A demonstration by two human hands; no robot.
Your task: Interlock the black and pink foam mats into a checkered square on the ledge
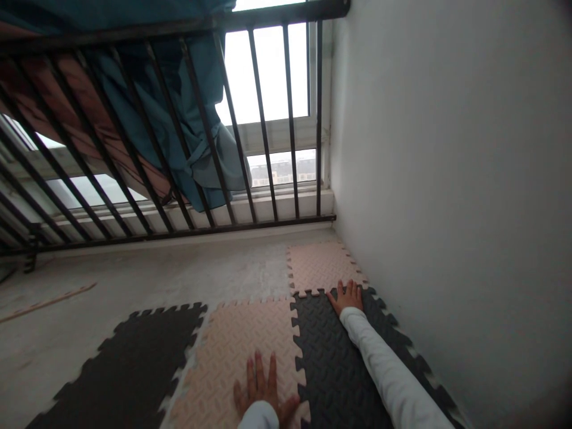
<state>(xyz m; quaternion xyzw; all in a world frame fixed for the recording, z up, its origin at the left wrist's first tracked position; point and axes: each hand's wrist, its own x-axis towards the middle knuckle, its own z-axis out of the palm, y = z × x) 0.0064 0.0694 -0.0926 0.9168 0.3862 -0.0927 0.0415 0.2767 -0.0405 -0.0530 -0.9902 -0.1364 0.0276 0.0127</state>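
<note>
My left hand lies flat with fingers spread on a beige foam mat tile with jigsaw edges. At the far end of a black foam mat tile, my right hand presses down with its fingers apart, across the seam with a farther beige tile. The black tile's left teeth meet the near beige tile's edge. Another black tile lies to the left, with a narrow strip of floor showing between it and the near beige tile. Neither hand grasps anything.
A white wall runs along the right side, close to the tiles. Across the back stands a dark metal railing, with blue and pink cloth behind its bars near the window. A thin brown strip lies on the grey floor.
</note>
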